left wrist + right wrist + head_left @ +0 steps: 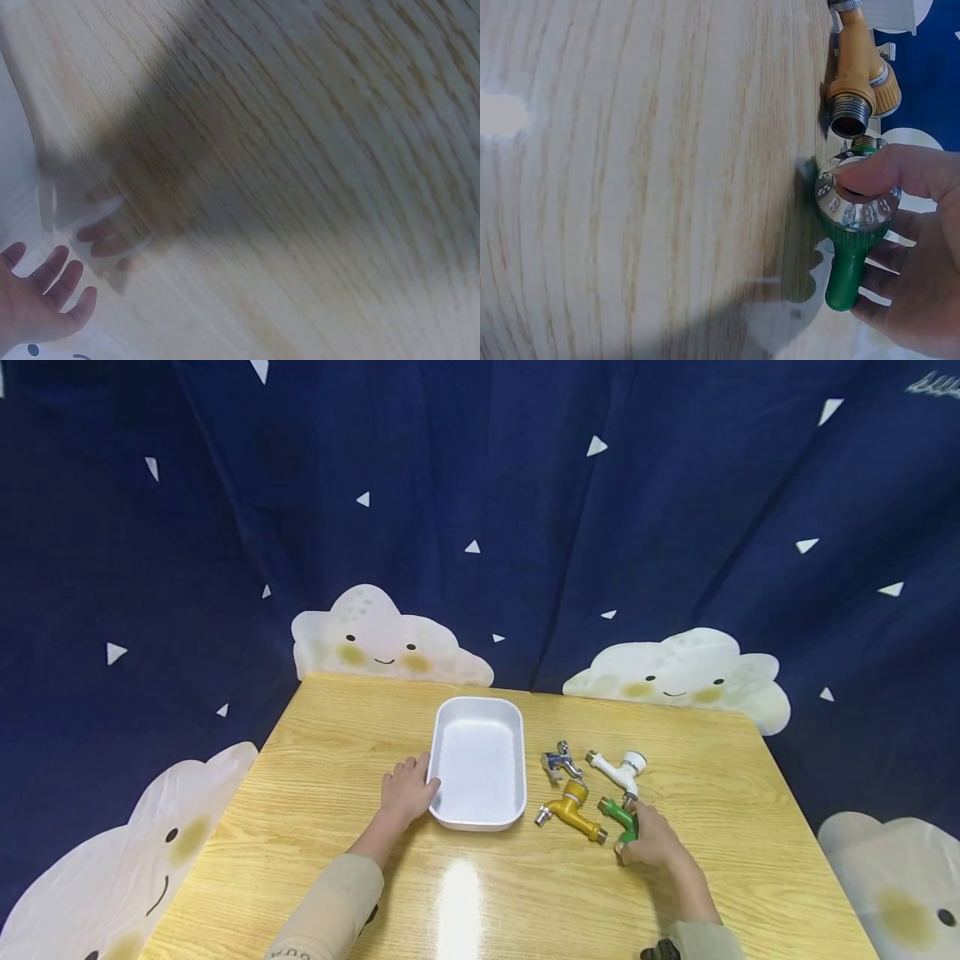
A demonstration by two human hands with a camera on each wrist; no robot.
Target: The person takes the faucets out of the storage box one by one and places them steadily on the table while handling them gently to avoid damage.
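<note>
A white rectangular tray [480, 823] lies on the table. At its left side is my left hand [407, 789], the thumb over the rim and the other fingers spread loosely along the outside; the left hand [41, 304] also shows low in the left wrist view. My right hand [654, 837] holds a green tap [621, 816]. Up close in the right wrist view, the thumb of the right hand [922, 225] presses the silvery round knob of the green tap [847, 274], with fingers behind its body. A white tap [618, 770] lies just beyond that hand.
Between tray and right hand lie a yellow tap [572, 812] and a small chrome tap [561, 762]. The wooden table [540, 893] ends at a dark blue curtain [480, 527] printed with clouds and triangles.
</note>
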